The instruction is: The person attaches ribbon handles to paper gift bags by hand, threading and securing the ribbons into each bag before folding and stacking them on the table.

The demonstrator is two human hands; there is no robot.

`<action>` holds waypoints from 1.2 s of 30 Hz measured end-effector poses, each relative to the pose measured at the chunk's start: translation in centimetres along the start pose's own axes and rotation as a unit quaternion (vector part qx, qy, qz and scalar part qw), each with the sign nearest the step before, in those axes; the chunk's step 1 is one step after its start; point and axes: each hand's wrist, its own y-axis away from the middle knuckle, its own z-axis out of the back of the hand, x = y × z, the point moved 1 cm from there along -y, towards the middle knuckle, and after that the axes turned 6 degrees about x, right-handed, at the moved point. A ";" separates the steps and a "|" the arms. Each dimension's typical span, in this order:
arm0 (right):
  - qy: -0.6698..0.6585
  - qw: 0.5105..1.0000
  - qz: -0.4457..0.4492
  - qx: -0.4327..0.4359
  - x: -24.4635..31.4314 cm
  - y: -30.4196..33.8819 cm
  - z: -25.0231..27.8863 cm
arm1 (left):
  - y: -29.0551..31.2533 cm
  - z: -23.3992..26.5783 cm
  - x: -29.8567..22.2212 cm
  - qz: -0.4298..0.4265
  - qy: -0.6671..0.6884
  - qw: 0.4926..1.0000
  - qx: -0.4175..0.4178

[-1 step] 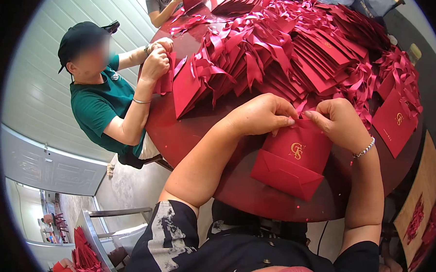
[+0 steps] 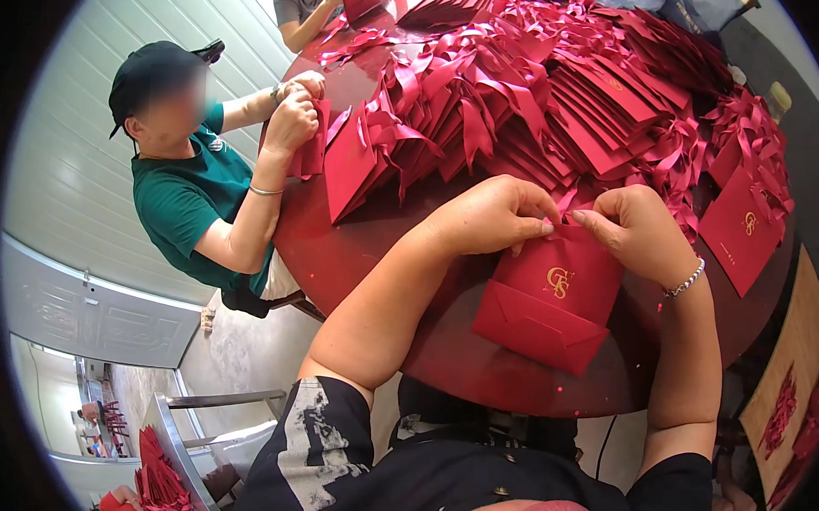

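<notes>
A small red paper gift bag (image 2: pixel 573 272) with a gold emblem lies flattened at the near edge of the table, its folded bottom toward me. My left hand (image 2: pixel 495 214) pinches at the left of its top edge, thumb against the fingers. Close beside it, my right hand (image 2: pixel 644 231) is closed on the top edge too, thumb pressed down near the ribbon (image 2: pixel 569 208). The fingers hide how the ribbon runs through the bag. Just beyond both hands rise stacked red bags (image 2: pixel 608 109) with ribbon handles.
The round dark-red table (image 2: pixel 407 319) carries more ribboned bags (image 2: pixel 744 224) at right. A co-worker in a green shirt (image 2: pixel 189 177) holds a red bag (image 2: pixel 312 146) at left; another person (image 2: pixel 301 18) works at the far side. A metal-framed rack (image 2: pixel 182 437) stands lower left.
</notes>
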 end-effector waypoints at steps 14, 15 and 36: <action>-0.129 0.990 -0.062 0.023 -0.6 -0.2 -0.1 | -0.4 0.2 0.2 -0.080 0.107 0.990 -0.034; -0.129 0.990 -0.055 0.029 -0.6 -0.4 -0.1 | -0.3 0.3 0.2 -0.076 0.102 0.991 -0.037; -0.103 0.988 0.067 0.090 -3.2 -1.0 -1.5 | 0.0 -0.2 -0.2 -0.044 0.008 0.998 0.041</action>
